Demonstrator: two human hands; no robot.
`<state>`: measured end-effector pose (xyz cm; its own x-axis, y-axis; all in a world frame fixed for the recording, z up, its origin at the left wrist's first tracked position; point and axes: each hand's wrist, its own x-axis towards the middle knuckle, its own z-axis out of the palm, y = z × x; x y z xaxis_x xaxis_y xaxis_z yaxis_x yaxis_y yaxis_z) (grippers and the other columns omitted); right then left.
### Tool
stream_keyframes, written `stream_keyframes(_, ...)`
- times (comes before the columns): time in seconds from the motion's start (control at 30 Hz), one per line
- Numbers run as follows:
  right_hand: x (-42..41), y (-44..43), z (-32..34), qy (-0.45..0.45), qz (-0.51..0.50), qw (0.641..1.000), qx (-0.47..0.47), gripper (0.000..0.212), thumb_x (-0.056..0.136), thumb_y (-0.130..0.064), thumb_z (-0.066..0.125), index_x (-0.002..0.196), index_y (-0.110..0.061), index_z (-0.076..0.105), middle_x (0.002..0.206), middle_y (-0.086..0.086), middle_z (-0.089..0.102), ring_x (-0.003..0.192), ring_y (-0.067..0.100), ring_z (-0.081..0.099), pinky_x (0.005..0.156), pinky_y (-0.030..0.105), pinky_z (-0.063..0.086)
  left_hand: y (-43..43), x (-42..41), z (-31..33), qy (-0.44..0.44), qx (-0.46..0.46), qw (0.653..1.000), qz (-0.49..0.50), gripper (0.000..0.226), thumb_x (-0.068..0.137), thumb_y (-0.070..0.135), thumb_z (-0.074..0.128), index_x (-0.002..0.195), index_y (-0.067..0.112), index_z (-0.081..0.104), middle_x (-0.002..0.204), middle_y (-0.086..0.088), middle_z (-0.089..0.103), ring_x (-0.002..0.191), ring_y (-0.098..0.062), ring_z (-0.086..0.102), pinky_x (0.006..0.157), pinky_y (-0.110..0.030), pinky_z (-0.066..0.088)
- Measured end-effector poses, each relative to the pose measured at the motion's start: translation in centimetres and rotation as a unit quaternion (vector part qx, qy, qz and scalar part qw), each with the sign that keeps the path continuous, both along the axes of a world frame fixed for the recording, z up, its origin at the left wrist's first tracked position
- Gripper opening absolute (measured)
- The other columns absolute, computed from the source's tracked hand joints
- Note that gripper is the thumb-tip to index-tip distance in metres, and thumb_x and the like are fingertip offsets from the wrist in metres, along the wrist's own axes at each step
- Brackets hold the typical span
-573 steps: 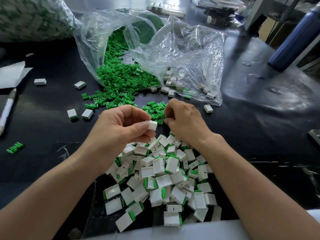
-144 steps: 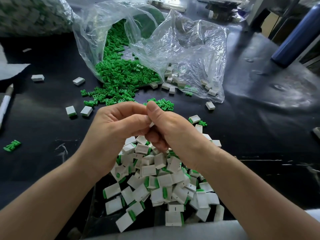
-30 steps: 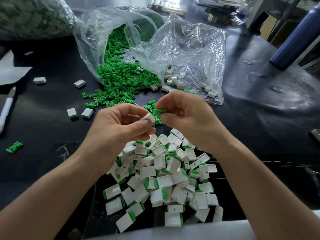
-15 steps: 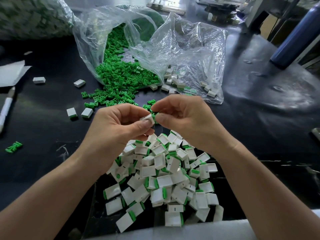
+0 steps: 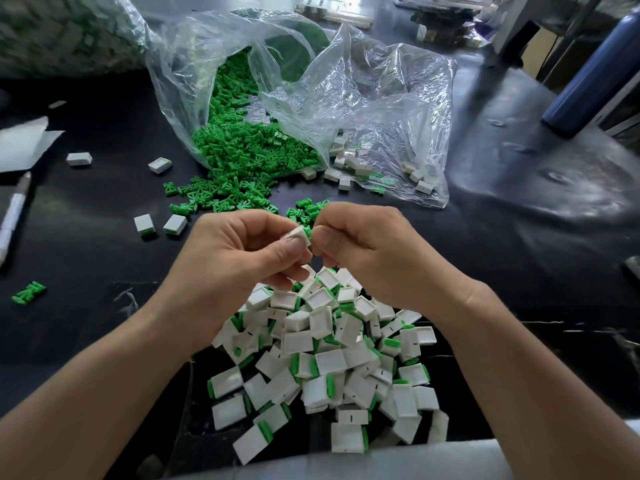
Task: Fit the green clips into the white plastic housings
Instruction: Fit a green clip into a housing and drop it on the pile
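**benchrat:** So where does the part sit at this point? All I make out is two fists over the heap.

**snapfit_sam:** The left hand (image 5: 239, 258) pinches one white housing (image 5: 299, 236) between thumb and forefinger, up in the air above the pile of finished pieces (image 5: 332, 358). The housing is tilted, and its open end faces the person's right.

**benchrat:** And the clip?

**snapfit_sam:** The right hand (image 5: 367, 251) has its thumb and forefinger closed on the green clip (image 5: 307, 232). Only a sliver of green shows, touching the housing's right edge. I can't tell how deep it already sits.

**benchrat:** So which way does the push go?

**snapfit_sam:** My guess is right to left. The clip lies on the right-hand side of the housing, so the right hand is the nearer one to drive it, and the left just braces. The clip's long axis seems to run along the same line as the housing's mouth, but the fingers hide most of it.

**benchrat:** Spares close by?

**snapfit_sam:** Yeah, the bag of loose clips (image 5: 242, 147) spills onto the dark worktop (image 5: 86, 271) just beyond the hands.
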<state>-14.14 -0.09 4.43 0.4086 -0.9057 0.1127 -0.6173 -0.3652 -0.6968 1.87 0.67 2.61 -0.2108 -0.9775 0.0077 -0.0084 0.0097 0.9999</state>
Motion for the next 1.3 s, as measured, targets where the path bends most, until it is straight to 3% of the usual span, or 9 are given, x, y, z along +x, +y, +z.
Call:
stream_keyframes(0.23,0.0,0.2,0.4,0.144,0.056,0.985,-0.079,0.021,0.094,-0.017,0.047,0.073,-0.012,0.042,0.062,-0.008,0.036,0.067,0.020,0.037,0.064,0.039,0.032,0.4,0.1,-0.3,-0.105,-0.111,0.988,0.001,0.011,0.065,0.024,0.064,0.072,0.017,0.069,0.061,-0.005,0.068,0.049,-0.012,0.063,0.049,-0.022,0.052)
stream_keyframes(0.37,0.1,0.2,0.2,0.196,0.077,0.970,-0.118,0.022,0.095,-0.018,0.046,0.074,-0.015,0.039,0.064,-0.007,0.034,0.067,0.019,0.036,0.063,0.039,0.036,0.5,0.0,-0.3,-0.128,-0.129,0.983,-0.007,0.011,0.063,0.023,0.064,0.072,0.018,0.069,0.062,-0.005,0.067,0.047,-0.009,0.062,0.048,-0.021,0.052)
stream_keyframes(0.43,-0.2,0.0,0.2,0.158,0.066,0.980,-0.104,0.023,0.093,-0.019,0.050,0.071,-0.013,0.045,0.060,-0.009,0.034,0.062,0.017,0.036,0.061,0.037,0.035,0.3,0.0,-0.3,-0.106,-0.121,0.987,-0.011,0.013,0.064,0.022,0.064,0.074,0.015,0.069,0.062,-0.006,0.068,0.049,-0.011,0.063,0.049,-0.021,0.052)
stream_keyframes(0.53,-0.8,-0.5,0.4,0.011,0.029,0.999,-0.013,0.036,0.087,-0.034,0.055,0.070,-0.002,0.058,0.059,-0.002,0.051,0.055,0.015,0.045,0.056,0.028,0.039,0.1,-0.1,-0.2,-0.035,-0.086,0.996,-0.014,0.018,0.064,0.020,0.065,0.079,0.010,0.069,0.069,-0.009,0.070,0.055,-0.015,0.065,0.050,-0.021,0.052)
stream_keyframes(0.6,-1.2,-0.6,0.6,-0.107,-0.004,0.991,0.076,0.047,0.076,-0.050,0.044,0.071,-0.008,0.062,0.065,0.004,0.061,0.058,0.016,0.055,0.055,0.025,0.045,0.2,-0.2,-0.1,0.003,-0.075,0.997,-0.013,0.020,0.063,0.018,0.065,0.081,0.010,0.070,0.078,-0.011,0.071,0.061,-0.013,0.065,0.053,-0.017,0.051)
stream_keyframes(0.7,-1.1,-0.6,0.5,-0.203,0.014,0.959,0.199,0.060,0.073,-0.055,0.032,0.081,-0.006,0.065,0.072,0.005,0.065,0.062,0.012,0.057,0.055,0.020,0.044,0.2,-0.3,0.0,0.044,-0.071,0.996,-0.025,0.021,0.061,0.018,0.065,0.080,0.011,0.074,0.096,-0.005,0.071,0.073,-0.009,0.067,0.061,-0.016,0.051)
stream_keyframes(0.93,0.8,0.1,-0.3,-0.297,0.076,0.888,0.343,0.053,0.074,-0.054,0.032,0.081,-0.007,0.056,0.065,0.003,0.059,0.056,0.012,0.050,0.053,0.021,0.038,0.3,-0.3,0.1,0.092,-0.095,0.989,-0.071,0.020,0.070,0.010,0.063,0.086,0.001,0.070,0.073,-0.007,0.069,0.055,-0.021,0.059,0.054,-0.026,0.052)
stream_keyframes(1.13,1.3,0.3,-0.8,-0.313,0.027,0.899,0.306,0.045,0.077,-0.051,0.037,0.070,-0.009,0.052,0.055,-0.004,0.049,0.051,0.008,0.042,0.049,0.019,0.036,0.4,-0.4,0.1,0.107,-0.086,0.988,-0.069,0.023,0.073,0.001,0.056,0.094,-0.006,0.062,0.065,-0.022,0.065,0.054,-0.034,0.064,0.055,-0.032,0.054)
stream_keyframes(1.3,1.3,0.2,-0.6,-0.323,0.056,0.883,0.336,0.054,0.074,-0.057,0.034,0.076,-0.007,0.053,0.060,-0.001,0.050,0.054,0.010,0.042,0.051,0.021,0.035,0.4,-0.5,0.1,0.116,-0.070,0.990,-0.050,0.018,0.071,0.005,0.059,0.085,-0.003,0.069,0.060,-0.008,0.066,0.050,-0.023,0.063,0.052,-0.027,0.053)
